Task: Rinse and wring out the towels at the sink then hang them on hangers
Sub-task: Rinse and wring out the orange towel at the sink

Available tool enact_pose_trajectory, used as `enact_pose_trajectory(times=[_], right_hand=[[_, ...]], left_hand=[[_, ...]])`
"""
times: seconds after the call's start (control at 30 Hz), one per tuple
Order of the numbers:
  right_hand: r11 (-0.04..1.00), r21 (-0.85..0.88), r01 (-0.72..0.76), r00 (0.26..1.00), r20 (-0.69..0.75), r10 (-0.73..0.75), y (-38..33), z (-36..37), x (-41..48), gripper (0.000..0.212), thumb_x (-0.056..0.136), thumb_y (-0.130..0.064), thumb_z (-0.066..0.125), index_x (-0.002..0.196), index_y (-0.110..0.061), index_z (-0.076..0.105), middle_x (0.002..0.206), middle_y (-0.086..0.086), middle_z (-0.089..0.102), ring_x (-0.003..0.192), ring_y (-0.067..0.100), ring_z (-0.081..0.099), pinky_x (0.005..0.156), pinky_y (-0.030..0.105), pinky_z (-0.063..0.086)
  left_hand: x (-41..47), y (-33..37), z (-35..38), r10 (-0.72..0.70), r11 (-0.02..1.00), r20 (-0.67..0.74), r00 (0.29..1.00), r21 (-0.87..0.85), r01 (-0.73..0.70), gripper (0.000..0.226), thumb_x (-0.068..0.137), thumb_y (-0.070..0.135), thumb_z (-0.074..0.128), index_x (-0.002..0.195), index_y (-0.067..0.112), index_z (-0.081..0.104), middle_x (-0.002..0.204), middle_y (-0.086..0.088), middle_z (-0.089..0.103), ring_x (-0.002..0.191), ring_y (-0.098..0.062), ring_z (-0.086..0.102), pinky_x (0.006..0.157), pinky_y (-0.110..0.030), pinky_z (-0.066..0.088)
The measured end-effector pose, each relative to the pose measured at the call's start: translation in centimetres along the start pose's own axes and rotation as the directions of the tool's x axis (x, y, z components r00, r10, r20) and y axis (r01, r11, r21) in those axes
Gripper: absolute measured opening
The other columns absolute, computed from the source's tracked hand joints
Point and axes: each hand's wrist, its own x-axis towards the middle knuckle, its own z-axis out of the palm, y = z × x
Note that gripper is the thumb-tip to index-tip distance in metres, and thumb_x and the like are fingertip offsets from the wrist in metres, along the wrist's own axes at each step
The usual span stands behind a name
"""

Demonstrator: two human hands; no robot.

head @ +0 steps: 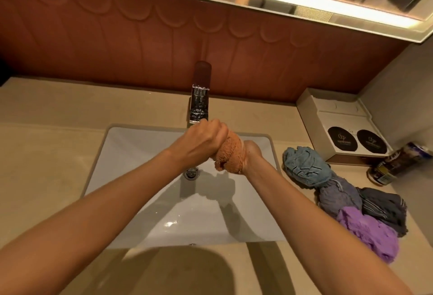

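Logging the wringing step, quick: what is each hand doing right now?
Left hand: grips the orange towel.
Right hand: grips the same towel.

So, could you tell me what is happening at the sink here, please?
A person is wringing a balled-up orange terry towel over the white rectangular sink, gripping it with the left hand and the right hand. Beside it on the beige counter lie a light blue towel, a grey-violet towel, a dark grey towel and a bright purple towel.

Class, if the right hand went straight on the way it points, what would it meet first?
The left hand, gripping the same orange towel; behind it, probably the faucet.
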Motion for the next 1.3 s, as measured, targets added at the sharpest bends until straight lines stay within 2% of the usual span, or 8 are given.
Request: enact_pose_trajectory(times=[0.17,0.43,0.63,0.73,0.83,0.97,1.13,1.3], right_hand=[[0.946,-0.192,0.262,0.888,-0.336,-0.314,-2.1,0.1,-3.0,0.039,0.097,-0.030,0.039,0.114,-0.003,0.061,0.116,0.010,0.064,0.103,0.031,0.059,0.083,0.032,0.048],[0.639,-0.640,0.428,0.781,-0.094,-0.617,-2.8,0.2,-4.4,0.032,0.084,-0.009,0.048,0.108,-0.008,0.069,0.124,0.002,0.063,0.090,0.027,0.058,0.065,0.027,0.035],[0.964,-0.109,0.242,0.929,-0.261,-0.262,-0.3,-1.2,-3.2,0.036,0.098,-0.026,0.035,0.094,-0.008,0.066,0.094,0.010,0.067,0.081,0.028,0.061,0.067,0.030,0.047],[0.938,0.343,0.060,0.986,-0.168,-0.002,0.7,-1.8,-2.9,0.044,0.101,-0.025,0.027,0.075,-0.009,0.058,0.079,0.009,0.059,0.071,0.026,0.057,0.066,0.036,0.049],[0.898,0.432,-0.077,0.997,0.048,0.063,0.6,-2.0,-3.7,0.052,0.101,-0.025,0.013,0.118,-0.001,0.056,0.118,0.020,0.058,0.115,0.038,0.052,0.088,0.044,0.049],[0.954,0.287,-0.088,0.970,0.244,0.016,-0.3,-2.0,-6.0,0.050,0.102,-0.021,0.015,0.085,0.001,0.056,0.058,0.019,0.066,0.058,0.031,0.066,0.035,0.026,0.050],[0.999,-0.024,-0.040,0.956,0.289,0.045,-0.6,-2.4,-6.2,0.039,0.100,-0.025,0.029,0.078,-0.008,0.056,0.044,0.006,0.060,0.034,0.013,0.057,0.035,0.017,0.045],[0.985,-0.169,-0.033,0.940,0.329,0.088,-1.3,-2.4,-6.9,0.043,0.097,-0.038,0.032,0.085,-0.008,0.059,0.059,0.009,0.066,0.052,0.020,0.064,0.048,0.026,0.054]], left_hand=[[-0.6,1.0,-0.1,-0.358,0.887,0.095,0.929,-0.276,0.370,0.048,0.042,-0.007,0.079,0.085,-0.004,0.058,0.071,-0.019,0.055,0.048,-0.033,0.055,0.038,-0.027,0.039],[-1.6,2.9,1.0,-0.562,0.616,0.329,0.759,-0.446,0.649,0.060,0.074,0.037,0.072,0.122,0.007,0.050,0.112,-0.014,0.059,0.096,-0.034,0.061,0.078,-0.039,0.051],[-1.0,2.8,-0.4,-0.445,0.776,0.275,0.852,-0.357,0.520,0.052,0.082,0.006,0.062,0.128,0.017,0.039,0.126,-0.008,0.039,0.112,-0.027,0.045,0.073,-0.033,0.047],[-1.1,2.2,-1.1,-0.561,0.373,0.382,0.734,-0.675,0.636,0.091,0.072,0.001,0.072,0.143,0.017,0.017,0.143,-0.007,0.018,0.129,-0.022,0.031,0.098,-0.032,0.041],[-1.6,1.8,-2.1,-0.445,-0.124,0.699,0.560,-0.667,0.735,0.066,0.078,0.021,0.072,0.132,0.015,0.033,0.130,-0.009,0.044,0.113,-0.019,0.050,0.096,-0.035,0.046],[-1.4,2.9,-2.1,-0.494,0.043,0.579,0.649,-0.729,0.683,0.035,0.083,0.030,0.066,0.112,0.014,0.053,0.102,0.001,0.059,0.085,-0.009,0.056,0.076,-0.026,0.049],[-1.2,3.0,-2.7,-0.645,-0.057,0.411,0.644,-0.867,0.495,0.006,0.093,0.014,0.051,0.091,0.008,0.052,0.084,0.003,0.058,0.067,0.009,0.057,0.060,-0.010,0.043],[-0.2,2.9,-3.3,-0.735,0.121,0.247,0.631,-0.868,0.481,0.024,0.096,0.012,0.044,0.073,0.016,0.042,0.067,0.004,0.044,0.059,-0.003,0.043,0.049,-0.010,0.033]])
